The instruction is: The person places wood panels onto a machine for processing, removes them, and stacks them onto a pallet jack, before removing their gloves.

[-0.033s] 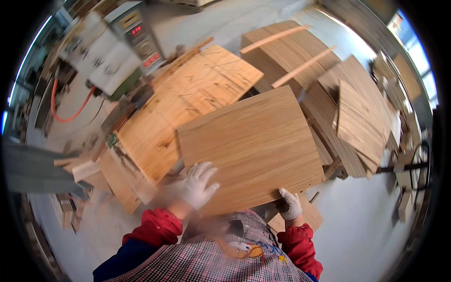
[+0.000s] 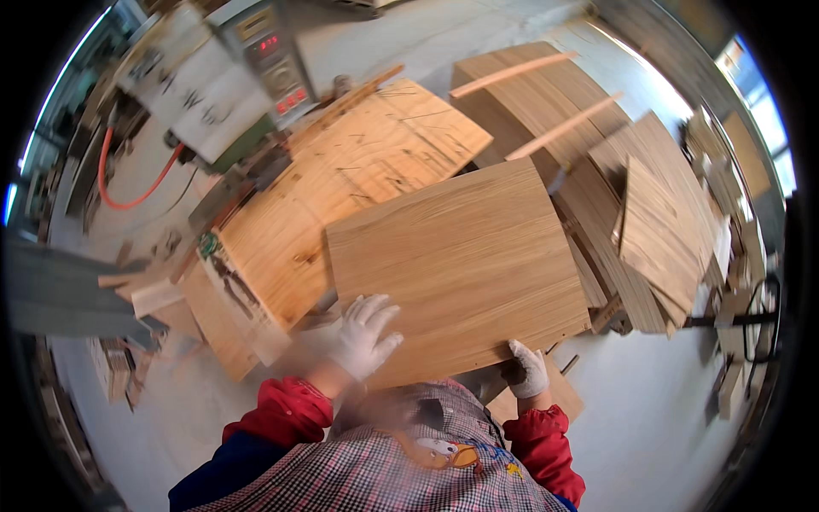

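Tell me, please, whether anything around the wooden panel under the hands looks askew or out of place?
The wooden panel under the left hand and right hand lies skewed across the marked board beneath. Offcuts lie scattered at the left, and the panel stacks on the right are fanned unevenly.

Both hands wear white gloves: the left hand [image 2: 365,334] lies flat, fingers spread forward; the right hand [image 2: 529,369] is curled, gripping, red cuffs near.

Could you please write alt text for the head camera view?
A person's gloved left hand and right hand hold a large wooden panel by its near edge, above stacked wood sheets beside a workshop machine.
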The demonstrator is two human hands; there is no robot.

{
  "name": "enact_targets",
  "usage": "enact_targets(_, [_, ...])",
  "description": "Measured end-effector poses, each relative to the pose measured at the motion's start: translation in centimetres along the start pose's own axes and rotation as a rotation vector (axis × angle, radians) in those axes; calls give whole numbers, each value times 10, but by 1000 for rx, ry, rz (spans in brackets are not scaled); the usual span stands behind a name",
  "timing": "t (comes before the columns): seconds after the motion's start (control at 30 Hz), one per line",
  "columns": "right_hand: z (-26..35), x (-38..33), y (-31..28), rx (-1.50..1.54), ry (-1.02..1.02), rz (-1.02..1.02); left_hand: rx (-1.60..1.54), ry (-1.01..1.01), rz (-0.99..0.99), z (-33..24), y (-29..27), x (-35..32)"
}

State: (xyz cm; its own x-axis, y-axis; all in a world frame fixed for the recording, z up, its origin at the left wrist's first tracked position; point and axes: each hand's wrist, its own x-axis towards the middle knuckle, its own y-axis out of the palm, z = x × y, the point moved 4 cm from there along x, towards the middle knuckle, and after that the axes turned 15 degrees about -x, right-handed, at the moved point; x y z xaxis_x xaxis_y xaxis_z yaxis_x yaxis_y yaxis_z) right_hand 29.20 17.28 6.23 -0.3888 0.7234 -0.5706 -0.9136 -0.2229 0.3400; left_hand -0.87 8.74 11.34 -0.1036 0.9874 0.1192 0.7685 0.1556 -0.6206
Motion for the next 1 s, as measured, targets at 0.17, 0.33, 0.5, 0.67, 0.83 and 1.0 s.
enact_targets(0.17, [-15, 57, 19, -30, 136, 7, -1, -44, -26, 8, -19, -17])
enact_targets(0.33, [-17, 114, 48, -55, 176, 103, 215, -130, 200, 39, -18, -18])
enact_targets(0.5, [-28, 176, 66, -54, 306, 86, 310, -191, 281, 71, -23, -4])
enact_targets(0.67, [-3, 234, 119, -131, 257, 157, 359, -262, 218, 91, -32, 12])
enact_targets(0.83, [34, 247, 149, -451, 351, 215, 378, -361, 144, 93, -41, 24])
enact_targets(1.0, [101, 262, 115, -860, -52, 155, 417, -365, 20, 94, -33, 24])
